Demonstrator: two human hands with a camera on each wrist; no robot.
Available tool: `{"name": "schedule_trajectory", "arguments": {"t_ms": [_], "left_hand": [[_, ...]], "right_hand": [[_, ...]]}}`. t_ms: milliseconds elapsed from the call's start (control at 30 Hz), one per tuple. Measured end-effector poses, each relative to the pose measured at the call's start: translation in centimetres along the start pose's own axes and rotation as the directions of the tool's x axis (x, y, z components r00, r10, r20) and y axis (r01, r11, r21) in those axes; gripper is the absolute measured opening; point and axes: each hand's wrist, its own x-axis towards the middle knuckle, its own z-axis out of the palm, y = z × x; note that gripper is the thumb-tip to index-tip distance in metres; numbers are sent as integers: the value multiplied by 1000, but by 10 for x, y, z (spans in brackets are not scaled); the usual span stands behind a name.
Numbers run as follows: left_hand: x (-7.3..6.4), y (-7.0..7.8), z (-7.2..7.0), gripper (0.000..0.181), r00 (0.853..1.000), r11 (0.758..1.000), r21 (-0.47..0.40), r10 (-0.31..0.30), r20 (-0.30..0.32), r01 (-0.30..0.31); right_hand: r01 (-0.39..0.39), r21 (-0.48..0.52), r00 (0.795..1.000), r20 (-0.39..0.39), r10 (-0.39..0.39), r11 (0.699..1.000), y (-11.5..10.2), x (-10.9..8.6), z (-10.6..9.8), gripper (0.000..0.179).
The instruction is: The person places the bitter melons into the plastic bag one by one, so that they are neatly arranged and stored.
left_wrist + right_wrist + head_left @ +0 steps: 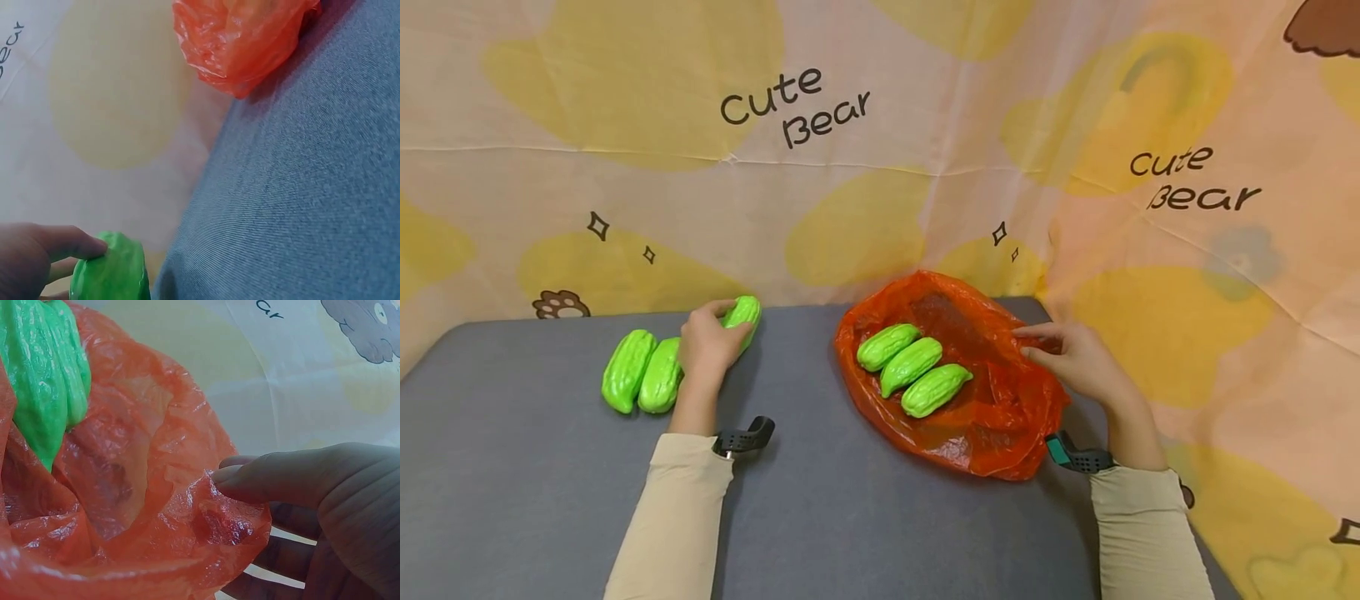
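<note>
My left hand (pixel 706 343) grips a bright green, ridged bitter melon (pixel 746 312) near the back of the table, thumb on one side and fingers on the other. The left wrist view shows the end of this bitter melon (pixel 112 269) under a fingertip. Left of that hand, two more bitter melons (pixel 628 371) lie side by side, one partly hidden behind the wrist. My right hand (pixel 1078 358) pinches the right rim of an open red plastic bag (pixel 1000 437), thumb inside and fingers behind the film. Three bitter melons (pixel 912 365) lie in a row inside the bag.
A grey cloth-covered table (pixel 820 517) lies under everything. Behind it and along the right hangs a printed fabric backdrop (pixel 865 217), close to the bag's far edge. Each wrist wears a dark camera mount, such as the left mount (pixel 748 435).
</note>
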Motion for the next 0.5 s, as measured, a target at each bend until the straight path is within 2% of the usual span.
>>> {"name": "schedule_trajectory", "arguments": {"t_ms": [500], "left_hand": [[-2,10,-2,53,998,997,-48,64,-1,-63]], "right_hand": [[-21,4,1000,1,21,1000,-1,-1,-1,27]]}}
